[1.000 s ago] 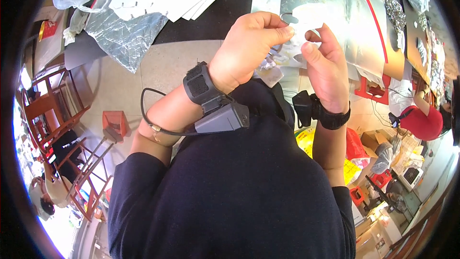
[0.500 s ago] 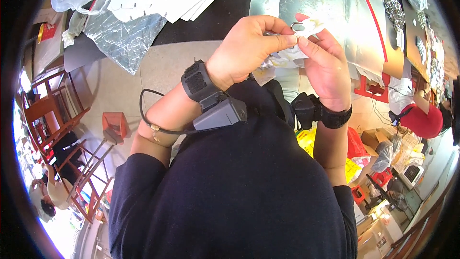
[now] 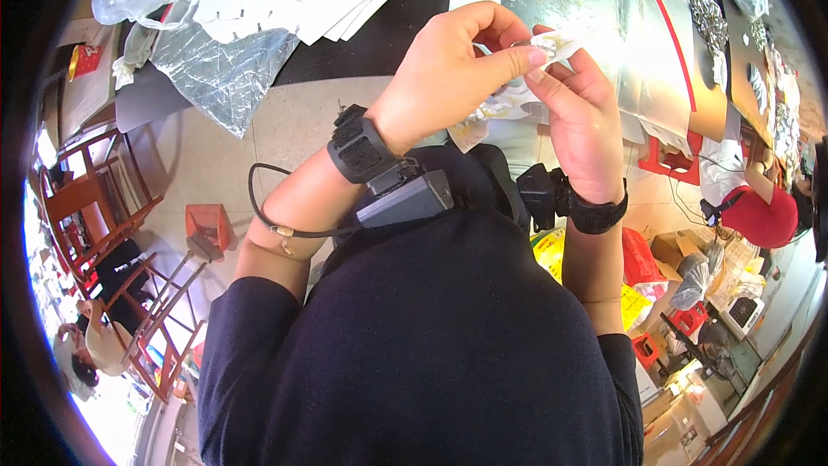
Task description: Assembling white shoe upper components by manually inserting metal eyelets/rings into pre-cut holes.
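Over the near edge of the table, my left hand pinches a small metal ring between thumb and fingers; most of the ring is hidden behind the thumb. My right hand is closed on a crumpled white piece, paper or cloth, which sticks up past its fingertips. The two thumbs nearly meet at this piece, and whether the ring is joined to it I cannot tell. Below the fingers, more crumpled white material lies at the table edge.
White cut sheets and clear plastic bags lie at the left of the dark table. A shiny sheet with a red strip covers the right, beside metal chains. Wooden chairs stand left; a person in red is at right.
My left hand has risen slightly and its thumb has turned upward, hiding more of the ring. My right hand has shifted a little to the left.
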`<control>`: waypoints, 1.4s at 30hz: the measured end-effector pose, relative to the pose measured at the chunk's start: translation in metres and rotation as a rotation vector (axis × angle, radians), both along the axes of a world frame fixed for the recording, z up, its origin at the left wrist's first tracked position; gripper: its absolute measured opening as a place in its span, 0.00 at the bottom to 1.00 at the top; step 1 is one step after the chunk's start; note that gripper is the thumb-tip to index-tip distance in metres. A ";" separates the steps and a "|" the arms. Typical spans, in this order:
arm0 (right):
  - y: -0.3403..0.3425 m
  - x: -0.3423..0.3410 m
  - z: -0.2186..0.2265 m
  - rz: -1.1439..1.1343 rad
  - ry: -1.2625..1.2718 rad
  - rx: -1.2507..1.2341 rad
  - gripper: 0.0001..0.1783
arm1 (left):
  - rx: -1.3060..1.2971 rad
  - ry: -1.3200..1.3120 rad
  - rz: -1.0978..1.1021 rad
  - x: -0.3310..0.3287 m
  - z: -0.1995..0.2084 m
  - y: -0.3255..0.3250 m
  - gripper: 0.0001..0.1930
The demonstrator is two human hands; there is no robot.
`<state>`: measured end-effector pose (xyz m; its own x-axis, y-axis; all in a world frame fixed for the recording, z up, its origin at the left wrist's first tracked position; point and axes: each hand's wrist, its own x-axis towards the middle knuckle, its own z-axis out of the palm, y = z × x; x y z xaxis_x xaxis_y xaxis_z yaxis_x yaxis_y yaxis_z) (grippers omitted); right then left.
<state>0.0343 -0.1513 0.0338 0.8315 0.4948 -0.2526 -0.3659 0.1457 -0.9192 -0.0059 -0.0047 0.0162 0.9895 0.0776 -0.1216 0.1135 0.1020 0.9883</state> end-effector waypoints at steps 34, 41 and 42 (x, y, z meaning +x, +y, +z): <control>-0.012 0.009 -0.004 0.131 0.058 -0.021 0.18 | -0.296 0.011 -0.090 -0.007 -0.003 0.010 0.12; -0.015 0.012 0.002 0.198 0.214 0.162 0.20 | -0.405 0.024 -0.236 -0.010 -0.007 0.018 0.12; -0.016 0.012 0.006 0.195 0.203 0.168 0.20 | -0.383 -0.028 -0.240 -0.011 -0.002 0.025 0.14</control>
